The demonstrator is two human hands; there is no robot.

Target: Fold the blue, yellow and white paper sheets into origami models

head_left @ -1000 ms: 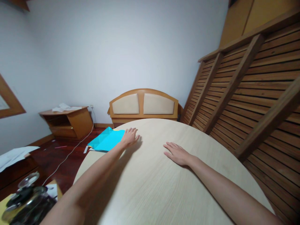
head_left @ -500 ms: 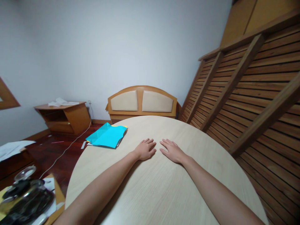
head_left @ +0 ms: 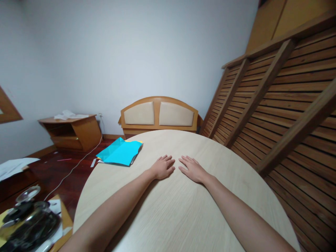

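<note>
Palm down on the round light-wood table (head_left: pixel 173 210), my left hand (head_left: pixel 163 167) lies flat with its fingers stretched out and holds nothing. Just across a narrow gap, my right hand (head_left: pixel 193 169) rests on the same tabletop, fingers slightly spread and nothing in them. The two hands do not touch. To the left of my left hand, near the table's far left edge, is a creased bright blue sheet of paper (head_left: pixel 120 152). Yellow and white edges show from under it; neither hand reaches it.
Slatted wooden panels (head_left: pixel 275 105) lean along the right side. Behind the table stands a headboard (head_left: pixel 159 112) with cream pads. A low cabinet (head_left: pixel 88 134) with crumpled white material is at the left. Dark and clear plastic items (head_left: pixel 34 224) sit at lower left; a white cord (head_left: pixel 76 166) crosses the floor.
</note>
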